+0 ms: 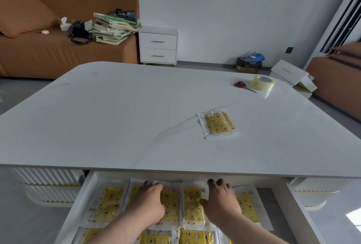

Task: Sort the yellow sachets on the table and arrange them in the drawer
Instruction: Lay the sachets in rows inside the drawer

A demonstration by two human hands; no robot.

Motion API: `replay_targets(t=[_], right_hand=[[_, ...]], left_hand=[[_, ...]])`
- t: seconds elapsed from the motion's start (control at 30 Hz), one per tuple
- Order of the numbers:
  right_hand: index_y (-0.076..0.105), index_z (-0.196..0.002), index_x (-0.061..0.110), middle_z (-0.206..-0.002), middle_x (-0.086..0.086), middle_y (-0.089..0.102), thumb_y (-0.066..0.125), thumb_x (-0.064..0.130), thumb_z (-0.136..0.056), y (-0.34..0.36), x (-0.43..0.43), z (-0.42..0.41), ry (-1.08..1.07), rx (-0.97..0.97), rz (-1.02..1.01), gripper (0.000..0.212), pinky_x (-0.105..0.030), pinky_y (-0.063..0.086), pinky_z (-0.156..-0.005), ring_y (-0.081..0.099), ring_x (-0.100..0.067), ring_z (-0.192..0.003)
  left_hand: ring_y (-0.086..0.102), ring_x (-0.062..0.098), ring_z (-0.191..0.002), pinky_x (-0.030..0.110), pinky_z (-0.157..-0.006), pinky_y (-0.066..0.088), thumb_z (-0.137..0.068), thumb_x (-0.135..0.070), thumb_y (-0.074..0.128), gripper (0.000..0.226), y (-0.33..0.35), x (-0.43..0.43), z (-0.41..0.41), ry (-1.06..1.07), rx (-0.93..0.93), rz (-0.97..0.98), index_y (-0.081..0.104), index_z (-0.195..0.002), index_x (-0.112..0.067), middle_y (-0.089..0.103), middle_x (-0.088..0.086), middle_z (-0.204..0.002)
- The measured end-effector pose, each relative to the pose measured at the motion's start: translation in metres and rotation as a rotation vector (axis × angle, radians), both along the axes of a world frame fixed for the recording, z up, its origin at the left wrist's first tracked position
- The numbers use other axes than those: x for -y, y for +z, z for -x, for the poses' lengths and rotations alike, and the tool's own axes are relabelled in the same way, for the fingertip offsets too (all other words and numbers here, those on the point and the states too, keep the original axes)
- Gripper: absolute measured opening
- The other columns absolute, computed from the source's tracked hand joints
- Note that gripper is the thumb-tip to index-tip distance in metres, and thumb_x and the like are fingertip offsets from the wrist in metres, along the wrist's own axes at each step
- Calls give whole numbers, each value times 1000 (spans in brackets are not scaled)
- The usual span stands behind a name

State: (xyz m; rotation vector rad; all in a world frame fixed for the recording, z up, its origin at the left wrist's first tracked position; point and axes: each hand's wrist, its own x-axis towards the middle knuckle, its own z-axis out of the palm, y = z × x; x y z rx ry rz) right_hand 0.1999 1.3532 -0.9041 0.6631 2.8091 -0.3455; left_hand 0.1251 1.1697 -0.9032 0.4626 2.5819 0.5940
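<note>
The white drawer (88,191) is pulled out below the table's front edge and holds several yellow patterned sachets (106,202) in clear wrappers, laid in rows. My left hand (149,201) lies flat on the sachets in the back row, fingers stretched forward. My right hand (221,199) rests on a neighbouring sachet (192,204), fingers spread, thumb at its edge. A small stack of yellow sachets (216,124) remains on the white table (127,117), right of centre.
Red-handled scissors (243,85) and a roll of clear tape (262,82) sit at the table's far right. Beyond are a brown sofa (39,52) with a stack of books (114,27), a white nightstand (158,45) and boxes on the floor.
</note>
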Motion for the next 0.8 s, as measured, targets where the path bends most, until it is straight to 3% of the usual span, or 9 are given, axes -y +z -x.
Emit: replay_targets(t=[0.1, 0.3, 0.47, 0.8], right_hand=[[42, -141, 24, -144, 2, 41, 48, 39, -97, 3, -6, -9, 182, -31, -20, 48, -34, 35, -110, 37, -21, -131], [28, -150, 34, -160, 8, 20, 51, 52, -91, 0, -4, -22, 506, 48, -21, 65, -35, 14, -119, 16, -16, -147], [20, -152, 30, -163, 0, 12, 52, 56, -89, -6, 2, -15, 547, 116, -27, 75, -41, 9, -122, 9, -20, -150], [20, -151, 25, -161, -5, 19, 51, 50, -92, -11, 12, -5, 499, 139, -60, 71, -44, 12, -122, 15, -25, -149]], left_hand=[[30, 17, -140, 30, -115, 25, -90, -24, 62, 64, 7, 3, -1, -148, -150, -3, 35, -147, -27, 28, -5, -154], [4, 16, -149, 38, -121, 12, -86, -36, 65, 81, -7, 13, -7, -406, -104, 147, 17, -152, -33, -2, -9, -162], [-2, 15, -149, 33, -117, -2, -81, -51, 63, 91, -10, 7, -5, -470, -114, 207, 14, -154, -28, -4, -5, -162], [-6, 15, -149, 31, -117, -5, -88, -33, 59, 79, -12, 4, -8, -471, -120, 209, 15, -153, -24, -5, -1, -162]])
